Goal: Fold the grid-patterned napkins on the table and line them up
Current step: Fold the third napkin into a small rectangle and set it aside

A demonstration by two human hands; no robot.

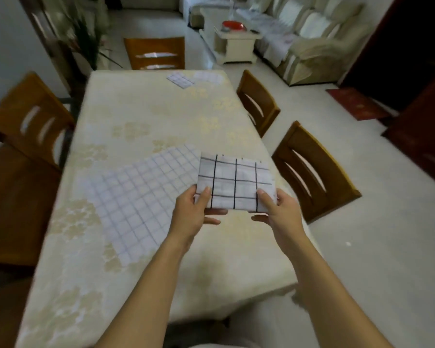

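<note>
**A:** Where is the folded napkin (235, 183)?

**B:** Just right of the frame's centre, lifted above the right-hand part of the desk (141, 111). It is a white square with bold dark grid lines.

**A:** How does the person hold it?

**B:** The left hand (194, 212) grips its near left corner, thumb on top and fingers (215, 211) curled beneath. The right hand (279, 209) pinches the near right corner the same way. Both sets of fingers are clamped on the cloth.

**A:** And the other napkins?

**B:** An unfolded napkin (141, 197) with a finer, paler grid lies flat on the desk left of centre, turned at an angle. Its right corner passes behind the held square; whether the two touch cannot be told. At the upper middle of the frame, near the desk's far edge, lies a far napkin (180, 80), small and folded. A paler cloth (209, 77) sits just beside it on the right, too blurred to read.

**A:** What stands around the desk?

**B:** Wooden chairs: one at the right (314, 169), another above it (258, 104), one at the far end (155, 55), and one at the left (28, 119). A pale sofa (309, 38) fills the upper right.
</note>
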